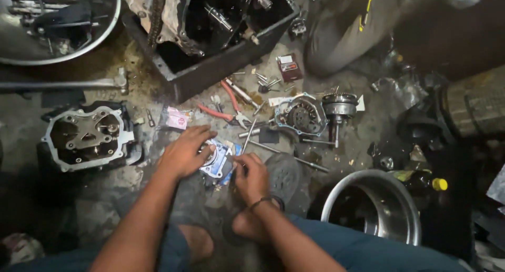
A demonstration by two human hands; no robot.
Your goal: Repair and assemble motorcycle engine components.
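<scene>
My left hand [185,152] lies palm down over a small flat pale-blue packet [216,161] on the dirty floor, its fingers curled on the packet's left edge. My right hand [251,177] grips the packet's lower right side with closed fingers; a dark band circles that wrist. What the packet holds is mostly hidden under both hands. Long metal rods [286,152] lie just beyond my right hand.
A cylinder head [87,138] sits at left, an engine block in a black tray [210,69] ahead. Red-handled pliers [227,108], an engine cover [301,117], a flywheel part [339,108] and a steel bowl [371,211] surround me. Another person's knee [342,35] is at top right.
</scene>
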